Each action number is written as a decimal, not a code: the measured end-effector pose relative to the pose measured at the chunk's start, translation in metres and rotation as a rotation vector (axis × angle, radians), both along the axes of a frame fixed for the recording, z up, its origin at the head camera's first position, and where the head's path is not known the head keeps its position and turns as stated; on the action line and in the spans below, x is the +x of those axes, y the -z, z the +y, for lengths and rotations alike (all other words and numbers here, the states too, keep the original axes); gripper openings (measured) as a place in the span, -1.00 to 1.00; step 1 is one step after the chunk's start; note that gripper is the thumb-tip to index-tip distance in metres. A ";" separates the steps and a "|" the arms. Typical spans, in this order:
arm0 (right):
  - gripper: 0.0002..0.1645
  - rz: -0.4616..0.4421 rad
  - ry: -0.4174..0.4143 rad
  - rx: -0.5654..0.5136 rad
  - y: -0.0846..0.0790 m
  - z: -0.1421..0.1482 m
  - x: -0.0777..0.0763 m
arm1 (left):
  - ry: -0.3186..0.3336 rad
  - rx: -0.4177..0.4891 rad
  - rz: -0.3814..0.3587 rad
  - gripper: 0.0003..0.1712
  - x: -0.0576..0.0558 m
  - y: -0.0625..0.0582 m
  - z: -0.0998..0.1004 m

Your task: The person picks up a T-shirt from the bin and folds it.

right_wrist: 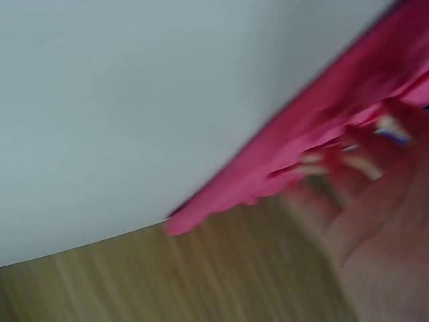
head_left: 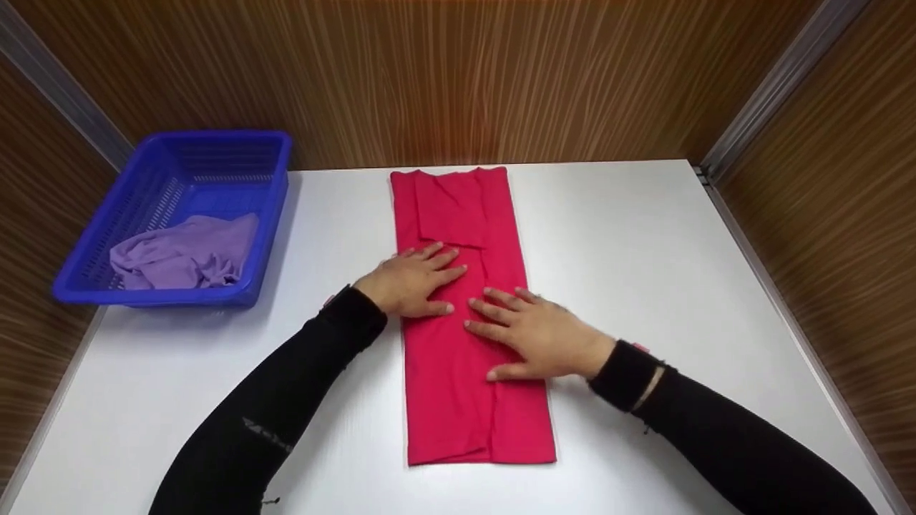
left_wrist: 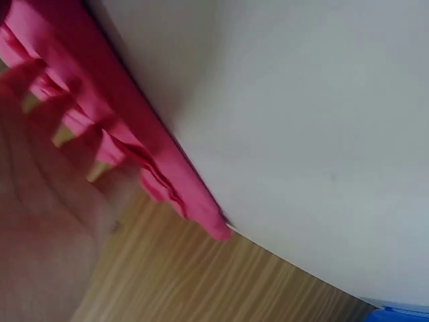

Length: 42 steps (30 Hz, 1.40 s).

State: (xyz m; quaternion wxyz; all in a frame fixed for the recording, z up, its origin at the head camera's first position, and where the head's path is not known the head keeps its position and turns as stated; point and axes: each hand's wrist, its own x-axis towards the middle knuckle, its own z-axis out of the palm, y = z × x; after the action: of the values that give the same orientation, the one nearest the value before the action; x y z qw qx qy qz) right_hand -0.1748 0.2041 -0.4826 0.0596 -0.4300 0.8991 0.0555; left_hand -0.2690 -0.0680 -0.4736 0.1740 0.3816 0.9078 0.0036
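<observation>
A red garment (head_left: pixel 451 400), folded into a long narrow strip, lies lengthwise on the white table, with a short flap folded over near its far end. My left hand (head_left: pixel 415 282) is spread over the strip's left half, just below that flap. Lower down on the right half is my right hand (head_left: pixel 540 336), its fingers straight and pointing left across the cloth. Both wrist views show spread fingers at the pink-looking fabric (left_wrist: pixel 154 147), with no cloth gripped between them.
A blue plastic basket (head_left: pixel 275 207) stands at the table's back left, holding a crumpled lilac cloth (head_left: pixel 189 250). Wood-grain panels (head_left: pixel 458 79) rise behind and at both sides of the white table (head_left: pixel 630 236). The strip's far end reaches the back panel.
</observation>
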 end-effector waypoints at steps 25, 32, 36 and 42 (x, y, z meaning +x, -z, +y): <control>0.03 -0.118 -0.036 -0.038 0.009 0.023 -0.035 | -0.043 0.028 0.009 -0.09 -0.009 0.007 -0.004; -0.05 -0.095 -0.042 -0.074 0.006 0.051 -0.033 | 0.062 0.010 0.055 -0.12 0.021 -0.001 -0.024; -0.08 -0.041 -0.073 -0.113 0.005 0.067 -0.027 | 0.143 0.040 0.073 -0.17 0.046 -0.002 -0.042; -0.09 0.051 -0.163 -0.153 0.005 0.083 -0.014 | 0.276 0.144 0.125 -0.34 0.078 0.000 -0.065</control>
State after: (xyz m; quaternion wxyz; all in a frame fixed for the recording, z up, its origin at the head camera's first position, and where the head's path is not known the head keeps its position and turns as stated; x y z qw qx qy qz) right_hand -0.1892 0.2874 -0.4876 -0.0010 -0.5035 0.8640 0.0022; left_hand -0.1913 -0.1328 -0.4737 0.0882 0.5137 0.8532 0.0209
